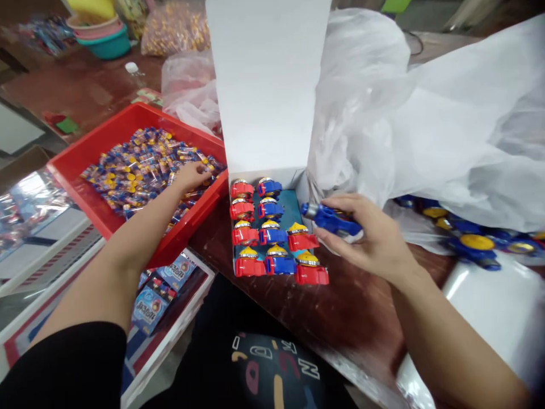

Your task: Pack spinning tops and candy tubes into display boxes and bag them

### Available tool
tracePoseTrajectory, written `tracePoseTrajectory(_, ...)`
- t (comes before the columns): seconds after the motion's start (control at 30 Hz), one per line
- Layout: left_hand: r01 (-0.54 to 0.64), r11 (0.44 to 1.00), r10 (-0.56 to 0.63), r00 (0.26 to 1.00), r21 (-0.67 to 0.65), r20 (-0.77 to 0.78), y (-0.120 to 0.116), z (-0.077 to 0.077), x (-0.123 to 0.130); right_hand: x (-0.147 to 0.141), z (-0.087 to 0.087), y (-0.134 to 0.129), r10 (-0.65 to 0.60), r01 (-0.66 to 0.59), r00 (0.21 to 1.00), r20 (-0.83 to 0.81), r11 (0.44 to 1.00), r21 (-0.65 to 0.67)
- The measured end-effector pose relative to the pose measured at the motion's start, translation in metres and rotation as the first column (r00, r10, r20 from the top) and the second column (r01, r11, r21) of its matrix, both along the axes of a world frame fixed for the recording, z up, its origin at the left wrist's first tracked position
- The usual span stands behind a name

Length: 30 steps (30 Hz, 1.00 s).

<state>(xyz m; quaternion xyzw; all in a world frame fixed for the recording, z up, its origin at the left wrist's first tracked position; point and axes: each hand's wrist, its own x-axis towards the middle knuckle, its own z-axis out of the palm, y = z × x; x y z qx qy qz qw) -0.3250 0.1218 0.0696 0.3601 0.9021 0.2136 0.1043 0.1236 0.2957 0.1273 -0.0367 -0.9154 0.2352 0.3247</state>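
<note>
My right hand (366, 233) holds a blue toy (334, 220) with a grey tip, just right of the open white box (268, 85). Inside that box, red toys (249, 262) and blue toys (280, 261) with yellow or silver tops stand in columns; part of its blue-green floor (290, 205) shows at the back right. My left hand (192, 176) reaches into the red tray (102, 122), its fingers closed together at the small wrapped tubes (140, 162). Whatever those fingers pinch is too small to make out.
Clear plastic bags (357, 102) cover the right back, with more blue toys (477, 244) under them. Printed small boxes (149, 307) lie in a carton at lower left. Stacked basins (106, 42) and a bottle (133, 71) stand behind the tray.
</note>
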Motion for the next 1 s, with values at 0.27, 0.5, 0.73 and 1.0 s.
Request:
tracePoseTrajectory(0.27,0.413,0.857,-0.437,0.899,0.308,0.011,-0.036,0.080,0.136,-0.003,0.014,0.002,0.082,-0.083,0.996,0.025,0.996,0.021)
tracePoseTrajectory(0.5,0.605,0.662,-0.748,0.576,0.443,0.331,-0.033,0.098,0.223,-0.022,0.023,-0.003,0.257,-0.261,0.963,0.081,0.965,0.037)
tracePoseTrajectory(0.73,0.872,0.447,-0.706,0.480,0.199,-0.521,-0.026,0.082,0.219,-0.012,0.025,-0.019,0.230,-0.163,0.963,0.140,0.911,-0.378)
tracePoseTrajectory(1.0,0.645,0.672,-0.719,0.686,0.365,0.112,-0.017,0.082,0.207,0.005,0.039,0.005,0.131,-0.098,0.973,0.189,0.979,-0.176)
